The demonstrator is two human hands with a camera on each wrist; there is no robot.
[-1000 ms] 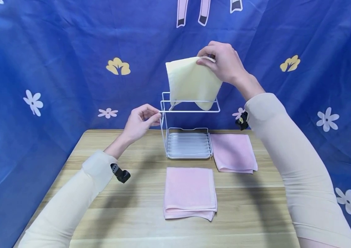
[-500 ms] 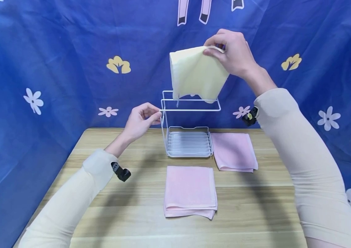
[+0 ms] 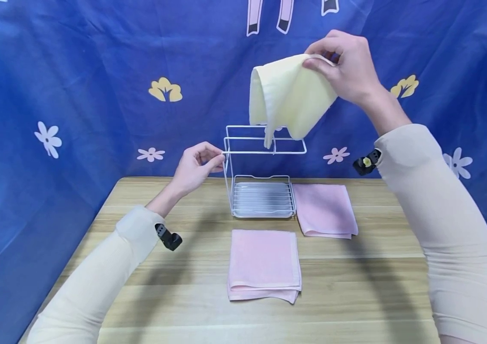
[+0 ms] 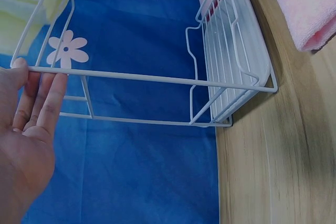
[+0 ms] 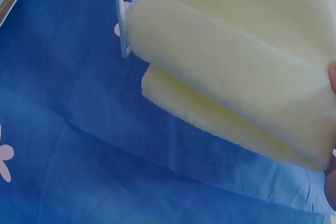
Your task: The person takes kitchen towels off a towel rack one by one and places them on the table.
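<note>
A white wire rack (image 3: 265, 153) stands at the back of the table, with top rails and a slatted tray at its base. My left hand (image 3: 198, 167) pinches its upper left corner between thumb and fingers; the left wrist view shows the fingertips (image 4: 55, 85) right at the rail. Above and right of the rack, my right hand (image 3: 346, 64) pinches the top edge of a pale yellow towel (image 3: 295, 91). The towel hangs folded, its lower left corner overlapping the top rails in the head view. In the right wrist view the yellow towel (image 5: 236, 72) covers much of the frame.
One folded pink towel (image 3: 264, 263) lies on the wooden table (image 3: 174, 296) in front of the rack. Another pink towel (image 3: 325, 210) lies against the rack's right side. A blue curtain (image 3: 97, 95) hangs close behind the table and along both sides.
My right hand has moved up and to the right, carrying the yellow towel off the top rails. The towel's left side has swung and folded over. My left hand has stayed at the rack corner.
</note>
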